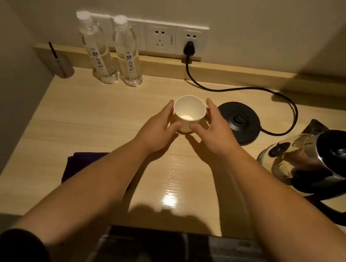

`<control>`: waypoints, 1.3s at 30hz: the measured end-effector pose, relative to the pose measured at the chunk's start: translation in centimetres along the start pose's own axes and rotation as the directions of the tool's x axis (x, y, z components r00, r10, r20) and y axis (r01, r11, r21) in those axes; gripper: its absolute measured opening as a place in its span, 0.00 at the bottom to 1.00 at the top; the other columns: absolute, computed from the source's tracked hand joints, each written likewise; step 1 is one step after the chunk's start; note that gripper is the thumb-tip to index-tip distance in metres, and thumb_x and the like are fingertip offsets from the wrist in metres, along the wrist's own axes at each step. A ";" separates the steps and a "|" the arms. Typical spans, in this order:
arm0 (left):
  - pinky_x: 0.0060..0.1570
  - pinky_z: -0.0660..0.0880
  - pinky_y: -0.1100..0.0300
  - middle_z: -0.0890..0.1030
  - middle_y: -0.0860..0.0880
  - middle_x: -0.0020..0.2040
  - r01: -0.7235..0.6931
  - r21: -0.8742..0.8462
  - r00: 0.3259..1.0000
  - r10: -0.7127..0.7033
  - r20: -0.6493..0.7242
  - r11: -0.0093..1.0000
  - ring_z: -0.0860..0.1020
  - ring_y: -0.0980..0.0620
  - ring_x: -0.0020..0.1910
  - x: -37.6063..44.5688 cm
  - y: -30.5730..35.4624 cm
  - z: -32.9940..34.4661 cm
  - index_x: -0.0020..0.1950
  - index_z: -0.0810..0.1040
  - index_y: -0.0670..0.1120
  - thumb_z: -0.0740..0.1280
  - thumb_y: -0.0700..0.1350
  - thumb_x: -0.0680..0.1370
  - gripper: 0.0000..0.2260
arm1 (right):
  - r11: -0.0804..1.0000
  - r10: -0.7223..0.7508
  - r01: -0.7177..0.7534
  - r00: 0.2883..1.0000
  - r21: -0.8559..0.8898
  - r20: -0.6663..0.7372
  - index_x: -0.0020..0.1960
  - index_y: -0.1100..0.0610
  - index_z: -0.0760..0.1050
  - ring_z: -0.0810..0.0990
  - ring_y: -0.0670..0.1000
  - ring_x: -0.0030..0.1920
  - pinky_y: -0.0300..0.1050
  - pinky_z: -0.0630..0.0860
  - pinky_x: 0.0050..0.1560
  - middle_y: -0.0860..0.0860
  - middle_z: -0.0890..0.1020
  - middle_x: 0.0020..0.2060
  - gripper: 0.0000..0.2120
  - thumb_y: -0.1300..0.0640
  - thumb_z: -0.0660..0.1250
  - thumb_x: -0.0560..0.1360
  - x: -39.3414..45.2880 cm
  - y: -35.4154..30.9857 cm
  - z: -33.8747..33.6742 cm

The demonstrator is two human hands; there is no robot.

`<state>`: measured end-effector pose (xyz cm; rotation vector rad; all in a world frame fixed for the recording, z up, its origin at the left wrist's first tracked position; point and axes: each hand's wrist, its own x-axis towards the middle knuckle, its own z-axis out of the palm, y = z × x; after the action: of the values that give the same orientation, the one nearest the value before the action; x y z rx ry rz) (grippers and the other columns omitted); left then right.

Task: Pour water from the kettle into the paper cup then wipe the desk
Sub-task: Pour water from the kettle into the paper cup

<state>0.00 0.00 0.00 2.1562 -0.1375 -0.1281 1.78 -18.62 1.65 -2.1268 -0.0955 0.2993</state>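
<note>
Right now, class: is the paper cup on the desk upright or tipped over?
Upright. The paper cup stands on its base with its open rim facing up, the left hand and right hand cupped around its sides.

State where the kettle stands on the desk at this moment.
In the head view the kettle stands off its base at the desk's right edge, right of the right hand and the paper cup.

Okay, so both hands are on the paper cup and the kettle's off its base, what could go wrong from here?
The paper cup is light; once the left hand and right hand let go, pouring could tip it. The kettle stands near the desk's right end by the cord, which might snag. Spills could reach the base.
</note>
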 end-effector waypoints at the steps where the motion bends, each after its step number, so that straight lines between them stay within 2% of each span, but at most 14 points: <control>1: 0.59 0.66 0.65 0.71 0.54 0.70 -0.022 -0.040 1.000 0.022 -0.022 0.999 0.69 0.52 0.68 0.1 0.1 0.1 0.77 0.58 0.51 0.64 0.47 0.80 0.27 | 1.000 -0.019 0.019 1.000 0.010 -0.006 0.76 0.48 0.53 0.67 0.51 0.69 0.48 0.66 0.64 0.49 0.68 0.72 0.39 0.53 0.72 0.73 0.1 -0.1 0.0; 4: 0.60 0.69 0.58 0.74 0.50 0.68 0.030 -0.070 0.998 -0.034 -0.055 0.997 0.72 0.51 0.65 -0.2 0.7 0.6 0.75 0.63 0.50 0.64 0.44 0.80 0.24 | 0.999 -0.034 0.034 0.999 0.034 -0.013 0.74 0.48 0.59 0.70 0.50 0.66 0.44 0.69 0.60 0.49 0.71 0.68 0.35 0.55 0.72 0.73 -0.3 -0.1 -0.2; 10: 0.59 0.69 0.60 0.74 0.49 0.68 0.065 -0.029 0.995 -0.067 -0.075 0.997 0.72 0.51 0.66 -3.7 2.8 2.3 0.75 0.63 0.50 0.64 0.46 0.80 0.23 | 0.998 -0.038 0.038 0.999 0.054 -0.012 0.73 0.47 0.60 0.70 0.49 0.66 0.45 0.69 0.62 0.48 0.71 0.68 0.34 0.56 0.72 0.72 -4.1 0.3 -1.3; 15: 0.57 0.66 0.61 0.73 0.50 0.69 0.126 -0.016 0.989 -0.127 -0.070 0.992 0.71 0.49 0.67 -8.7 4.3 5.1 0.75 0.61 0.51 0.64 0.46 0.81 0.23 | 0.998 -0.007 0.006 1.000 0.056 0.022 0.73 0.47 0.59 0.69 0.51 0.67 0.51 0.69 0.65 0.48 0.70 0.69 0.35 0.56 0.72 0.72 -9.4 1.5 -1.4; 23: 0.57 0.66 0.60 0.72 0.50 0.70 0.180 -0.010 0.982 -0.180 -0.051 0.984 0.71 0.49 0.67 -13.2 4.7 7.4 0.75 0.60 0.52 0.63 0.47 0.81 0.24 | 0.999 0.005 -0.007 0.999 0.040 0.040 0.73 0.46 0.59 0.68 0.47 0.65 0.42 0.66 0.58 0.48 0.70 0.69 0.34 0.56 0.72 0.72 -14.0 2.9 -1.2; 27: 0.57 0.66 0.60 0.71 0.51 0.71 0.191 -0.012 0.980 -0.191 -0.062 0.982 0.70 0.49 0.68 -13.2 4.7 7.6 0.75 0.60 0.53 0.64 0.47 0.81 0.24 | 0.999 0.004 -0.005 1.000 0.040 0.025 0.74 0.46 0.58 0.67 0.50 0.67 0.41 0.66 0.58 0.48 0.68 0.70 0.35 0.57 0.72 0.73 -14.1 3.1 -0.9; 32: 0.60 0.65 0.59 0.68 0.53 0.74 0.208 -0.095 0.977 -0.212 -0.036 0.974 0.67 0.50 0.71 -13.1 4.1 7.6 0.76 0.56 0.56 0.68 0.47 0.78 0.30 | 0.999 0.050 -0.050 0.999 0.003 0.020 0.77 0.46 0.48 0.64 0.53 0.72 0.47 0.63 0.64 0.49 0.62 0.75 0.43 0.56 0.72 0.73 -14.1 3.3 -0.8; 34: 0.60 0.64 0.60 0.66 0.56 0.75 0.240 -0.160 0.969 -0.246 -0.023 0.958 0.65 0.55 0.71 -13.0 3.9 7.6 0.77 0.54 0.57 0.72 0.53 0.74 0.37 | 0.999 0.042 -0.042 0.999 -0.006 0.016 0.77 0.47 0.46 0.62 0.52 0.73 0.47 0.62 0.65 0.49 0.60 0.76 0.44 0.54 0.72 0.73 -14.2 3.1 -1.3; 36: 0.58 0.65 0.64 0.65 0.57 0.75 0.258 -0.208 0.964 -0.265 -0.007 0.944 0.64 0.59 0.70 -13.0 3.9 7.8 0.77 0.52 0.59 0.75 0.57 0.70 0.43 | 1.000 0.022 -0.022 1.000 -0.021 -0.002 0.77 0.47 0.47 0.62 0.50 0.73 0.48 0.62 0.67 0.48 0.61 0.76 0.42 0.53 0.71 0.74 -14.7 2.7 -2.3; 37: 0.55 0.66 0.69 0.65 0.58 0.74 0.261 -0.231 0.963 -0.268 0.002 0.937 0.65 0.58 0.69 -13.0 3.9 7.9 0.77 0.51 0.60 0.77 0.55 0.69 0.45 | 0.999 0.009 -0.010 1.000 -0.032 -0.025 0.77 0.47 0.48 0.62 0.49 0.72 0.49 0.63 0.67 0.48 0.61 0.75 0.41 0.53 0.70 0.74 -15.1 2.5 -2.9; 39: 0.40 0.69 0.78 0.67 0.58 0.71 0.254 -0.298 0.966 -0.259 0.023 0.920 0.68 0.61 0.63 -12.8 3.9 8.1 0.76 0.53 0.60 0.78 0.50 0.68 0.45 | 0.996 -0.035 0.027 0.995 -0.091 -0.092 0.77 0.46 0.51 0.63 0.45 0.71 0.48 0.64 0.67 0.46 0.64 0.74 0.38 0.53 0.69 0.75 -16.2 1.9 -4.3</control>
<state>-14.04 -6.96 -0.72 1.8619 0.1683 -0.2645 -12.88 -26.17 5.16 -2.2226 -0.0889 0.1799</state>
